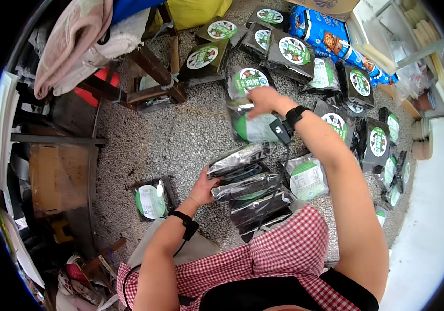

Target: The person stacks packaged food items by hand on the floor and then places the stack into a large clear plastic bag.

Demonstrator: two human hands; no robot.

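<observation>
Flat packs of dark dried seaweed, in clear plastic with round green and white labels, lie over the speckled floor. My left hand (201, 189) is closed on the left end of a row of seaweed packs (245, 186) standing on edge in front of me. Farther off, my right hand (265, 101) grips the near edge of a seaweed pack (245, 82) lying label up. Just below that hand lies another pack (253, 127), partly covered by my wrist. A single pack (151, 201) sits apart at the left, and one more (307, 177) lies right of the row.
More seaweed packs (290, 51) are heaped at the back and along the right. Blue printed bags (319, 32) lie behind them. A brown wooden stool frame (152, 70) with cloth on it stands at the back left. A cardboard box (59, 176) is at the left.
</observation>
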